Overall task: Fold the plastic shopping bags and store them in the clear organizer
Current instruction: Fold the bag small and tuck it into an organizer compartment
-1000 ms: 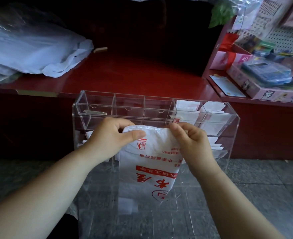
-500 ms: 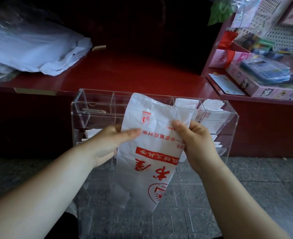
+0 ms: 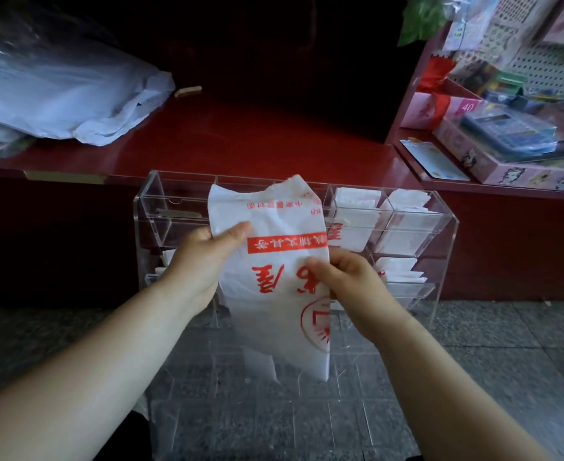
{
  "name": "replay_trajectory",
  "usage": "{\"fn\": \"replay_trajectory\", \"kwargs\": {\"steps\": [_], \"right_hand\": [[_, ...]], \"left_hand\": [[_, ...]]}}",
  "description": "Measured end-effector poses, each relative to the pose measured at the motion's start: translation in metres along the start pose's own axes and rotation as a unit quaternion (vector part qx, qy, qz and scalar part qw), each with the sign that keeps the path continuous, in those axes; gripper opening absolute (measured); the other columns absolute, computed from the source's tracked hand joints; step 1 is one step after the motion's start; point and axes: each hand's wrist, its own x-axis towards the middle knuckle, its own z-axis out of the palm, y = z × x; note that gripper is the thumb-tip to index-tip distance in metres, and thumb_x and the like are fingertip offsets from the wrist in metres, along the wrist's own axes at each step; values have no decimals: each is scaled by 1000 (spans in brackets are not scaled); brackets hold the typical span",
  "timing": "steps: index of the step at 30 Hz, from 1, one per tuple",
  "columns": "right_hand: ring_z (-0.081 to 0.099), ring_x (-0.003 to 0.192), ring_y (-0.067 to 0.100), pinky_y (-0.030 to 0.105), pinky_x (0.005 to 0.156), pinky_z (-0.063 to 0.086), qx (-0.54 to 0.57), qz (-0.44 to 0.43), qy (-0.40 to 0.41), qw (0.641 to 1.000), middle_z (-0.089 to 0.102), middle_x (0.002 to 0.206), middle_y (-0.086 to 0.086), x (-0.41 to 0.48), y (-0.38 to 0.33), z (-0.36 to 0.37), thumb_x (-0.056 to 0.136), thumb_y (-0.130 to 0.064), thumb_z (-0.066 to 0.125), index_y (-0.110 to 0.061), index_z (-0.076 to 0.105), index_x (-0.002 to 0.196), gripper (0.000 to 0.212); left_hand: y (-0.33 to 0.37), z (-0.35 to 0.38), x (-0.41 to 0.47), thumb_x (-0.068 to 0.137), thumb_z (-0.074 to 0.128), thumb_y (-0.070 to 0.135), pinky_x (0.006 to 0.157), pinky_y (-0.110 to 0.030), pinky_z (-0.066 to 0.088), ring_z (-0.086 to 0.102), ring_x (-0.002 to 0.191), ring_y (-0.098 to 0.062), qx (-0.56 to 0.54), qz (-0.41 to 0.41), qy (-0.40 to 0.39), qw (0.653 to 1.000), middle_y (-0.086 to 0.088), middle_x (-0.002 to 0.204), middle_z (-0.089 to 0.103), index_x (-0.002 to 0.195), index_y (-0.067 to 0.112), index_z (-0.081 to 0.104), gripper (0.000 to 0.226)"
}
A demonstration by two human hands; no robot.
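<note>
The white plastic shopping bag with red print [image 3: 274, 261] is held upright in the air directly in front of the clear organizer [image 3: 443, 241]. It is gathered into a narrow strip. Its crumpled top edge reaches the organizer's top row and its lower end hangs free.

The left grip [image 3: 200, 261] pinches the bag's left edge beside the red banner, thumb on the front face and fingers behind. The right grip [image 3: 343, 281] pinches the right edge lower down, with its fingers curled round the film.

Probable faults from this position:

- Slippage. The film is thin and smooth. Both holds are edge pinches, so a light release could let the strip spring open.
- Skewed fold. The top edge is uneven and the two grips sit at different heights. A fold made now would likely come out lopsided.
- Loose tail. The unsupported lower end may trap air and bulk up the packet.
- Poor fit. A bulky packet may jam in a compartment or push against the folded bags [image 3: 353, 211] in the right-hand compartments.
- Misjudged entry. The transparent walls are hard to see.

More unfolded bags [image 3: 57, 91] lie on the red desk [image 3: 240, 138] behind.
</note>
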Motion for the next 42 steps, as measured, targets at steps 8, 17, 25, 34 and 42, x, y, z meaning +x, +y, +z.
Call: {"fn": "replay_trajectory", "kwargs": {"steps": [8,17,25,34,42], "right_hand": [[54,72,15,31,69,44,-90,36,-56,994,64,78,5,1,15,2,83,-8,63,-15,65,71,15],[60,62,13,24,59,46,-19,70,-89,993,68,72,5,8,15,-39,54,-26,75,-7,68,77,31],[66,61,12,19,55,51,-9,124,-188,974,71,72,8,7,12,-72,25,-40,91,-6,75,70,59],[67,59,16,20,53,53,91,93,-146,981,71,70,10,6,10,-76,17,-40,92,-5,74,70,66],[64,98,10,20,82,50,192,-31,-231,953,70,101,-2,13,10,-65,60,-47,79,-14,68,106,57]], "left_hand": [[28,-31,17,94,45,18,60,-24,57,69,70,-9,-91,27,38,995,4,79,72,94,17,62,17],[62,-79,13,34,82,55,59,-25,57,70,72,-12,-110,-9,-86,990,2,79,73,71,21,76,50],[56,-94,17,9,87,52,54,-23,53,66,58,-13,-2,-108,-112,988,-1,68,69,64,17,75,67],[45,-74,8,21,92,36,51,-23,55,70,62,-14,175,-153,-160,959,-10,78,73,64,14,76,51],[48,-74,18,12,91,18,45,-11,48,66,56,-1,-80,-25,-53,995,3,64,71,57,15,75,48]]}}
